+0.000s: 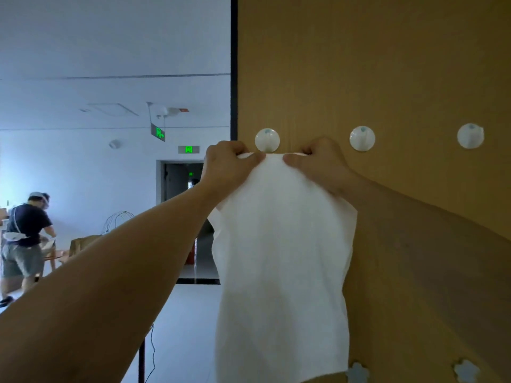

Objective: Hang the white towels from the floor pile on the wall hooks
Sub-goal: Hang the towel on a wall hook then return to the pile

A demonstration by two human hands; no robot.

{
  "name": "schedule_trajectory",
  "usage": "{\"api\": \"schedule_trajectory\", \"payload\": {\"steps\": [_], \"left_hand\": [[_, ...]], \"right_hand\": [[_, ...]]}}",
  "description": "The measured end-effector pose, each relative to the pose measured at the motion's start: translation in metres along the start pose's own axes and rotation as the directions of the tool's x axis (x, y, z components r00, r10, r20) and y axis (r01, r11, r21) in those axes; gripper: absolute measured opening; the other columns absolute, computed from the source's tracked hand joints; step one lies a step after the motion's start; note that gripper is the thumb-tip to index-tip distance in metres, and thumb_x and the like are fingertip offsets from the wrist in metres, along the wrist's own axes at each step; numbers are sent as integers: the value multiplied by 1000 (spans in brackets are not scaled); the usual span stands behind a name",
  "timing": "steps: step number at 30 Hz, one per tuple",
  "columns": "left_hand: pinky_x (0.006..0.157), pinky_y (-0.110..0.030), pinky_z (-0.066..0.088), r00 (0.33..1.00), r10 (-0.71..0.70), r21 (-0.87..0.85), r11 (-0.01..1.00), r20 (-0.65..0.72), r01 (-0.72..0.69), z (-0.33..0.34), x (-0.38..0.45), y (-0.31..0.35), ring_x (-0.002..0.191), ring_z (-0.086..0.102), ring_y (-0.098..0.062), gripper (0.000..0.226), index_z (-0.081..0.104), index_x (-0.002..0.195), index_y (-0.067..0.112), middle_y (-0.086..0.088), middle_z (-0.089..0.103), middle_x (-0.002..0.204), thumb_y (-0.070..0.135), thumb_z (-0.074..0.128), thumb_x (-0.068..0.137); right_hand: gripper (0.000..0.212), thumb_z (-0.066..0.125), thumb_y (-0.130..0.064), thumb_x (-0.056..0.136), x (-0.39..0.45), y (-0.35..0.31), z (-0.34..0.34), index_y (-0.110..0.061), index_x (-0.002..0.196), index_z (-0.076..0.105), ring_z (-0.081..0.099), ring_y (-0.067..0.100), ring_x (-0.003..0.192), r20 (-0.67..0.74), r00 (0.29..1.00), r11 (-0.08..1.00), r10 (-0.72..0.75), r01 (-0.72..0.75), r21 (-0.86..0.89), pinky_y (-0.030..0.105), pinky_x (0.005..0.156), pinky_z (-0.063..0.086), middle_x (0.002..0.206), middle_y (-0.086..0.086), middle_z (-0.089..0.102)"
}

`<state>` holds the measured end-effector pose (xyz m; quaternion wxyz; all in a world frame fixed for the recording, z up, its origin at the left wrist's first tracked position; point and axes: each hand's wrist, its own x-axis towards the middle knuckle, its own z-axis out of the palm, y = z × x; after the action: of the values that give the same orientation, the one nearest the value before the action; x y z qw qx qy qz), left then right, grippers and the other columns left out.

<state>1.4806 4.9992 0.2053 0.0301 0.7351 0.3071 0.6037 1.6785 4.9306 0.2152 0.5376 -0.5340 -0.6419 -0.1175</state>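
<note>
A white towel hangs down in front of a wooden wall panel. My left hand pinches its top edge on the left, and my right hand pinches the top edge on the right. Both hands hold that edge just below the leftmost round white hook. The hook's lower part is hidden behind the towel edge. Two more round white hooks sit bare to the right on the same panel.
Two flower-shaped white hooks are low on the panel. The panel's black left edge borders an open room. Far left, a person bends over a wooden table. A doorway lies beyond.
</note>
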Motion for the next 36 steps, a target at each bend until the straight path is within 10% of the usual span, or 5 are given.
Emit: {"api": "schedule_trajectory", "payload": {"steps": [8,19,22,26,36], "left_hand": [[62,-18,35,980,61,64,997,-188,-50,-6,32,19,79,59,-13,24,66,77,23,8,65,76,44,59,88],[71,-30,41,984,57,90,995,-167,-42,12,21,18,79,58,-20,6,53,96,30,1,65,83,34,48,96],[75,-32,49,986,95,86,993,-139,-83,12,16,23,82,60,-20,18,62,100,34,1,68,88,27,45,98],[78,-27,44,986,67,41,997,-154,-61,15,11,21,89,61,-17,26,70,109,38,4,71,98,30,47,99],[82,-25,38,989,109,57,993,-98,-104,12,8,18,89,53,-15,31,69,119,31,3,58,94,24,47,100]], "right_hand": [[40,71,-41,76,38,-28,-5,-14,55,50,42,14,56,-159,986,998,-58,55,-25,34,55,36,57,0,42],[35,75,-44,72,41,-19,10,-16,65,56,57,15,64,-147,983,993,113,-106,55,32,61,46,66,-3,57],[5,71,-31,79,33,-22,14,-29,81,67,66,7,84,-163,987,997,17,-3,83,31,75,55,87,-14,70],[26,60,-25,94,17,-22,23,-34,114,73,63,6,108,-111,990,992,-90,99,77,25,94,50,117,-14,70],[23,64,-28,92,14,-28,11,-26,112,75,61,6,109,-58,995,996,-78,80,37,22,93,46,117,-11,70]]}}
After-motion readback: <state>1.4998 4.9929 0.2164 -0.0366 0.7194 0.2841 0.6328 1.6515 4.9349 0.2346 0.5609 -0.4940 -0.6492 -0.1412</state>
